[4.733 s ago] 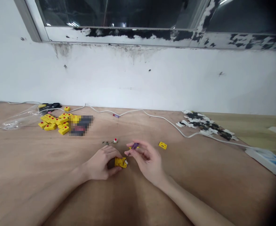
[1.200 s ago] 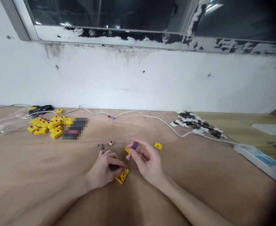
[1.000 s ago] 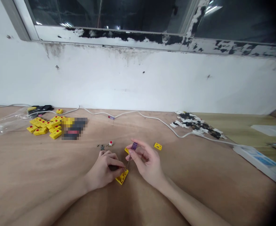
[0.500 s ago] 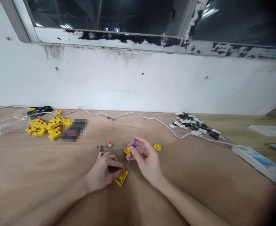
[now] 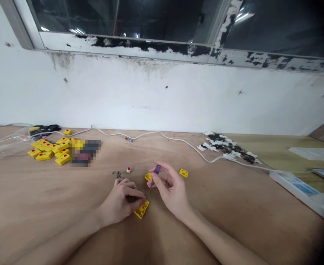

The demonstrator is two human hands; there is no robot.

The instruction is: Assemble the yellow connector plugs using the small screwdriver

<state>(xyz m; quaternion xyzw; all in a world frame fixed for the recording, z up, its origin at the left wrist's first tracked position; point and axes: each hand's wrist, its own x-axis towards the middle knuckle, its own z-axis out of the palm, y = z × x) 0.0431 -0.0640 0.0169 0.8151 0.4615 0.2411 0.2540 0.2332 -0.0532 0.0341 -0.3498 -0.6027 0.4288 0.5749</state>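
Yellow plastic casing (image 5: 141, 209) | left hand (image 5: 120, 198) closed on it | right hand (image 5: 167, 187) pinching purple-handled screwdriver (image 5: 157, 169), tip at casing | metal fasteners (image 5: 118, 175), red-topped part (image 5: 128, 170) lying loose

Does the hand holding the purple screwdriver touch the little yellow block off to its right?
Apart. The head view shows bare wood between the right hand and the yellow block.

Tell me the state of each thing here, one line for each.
left hand, closed on yellow block
right hand, pinching screwdriver
screwdriver, tilted, tip at the block
loose yellow piece, lying flat
white cable, lying slack
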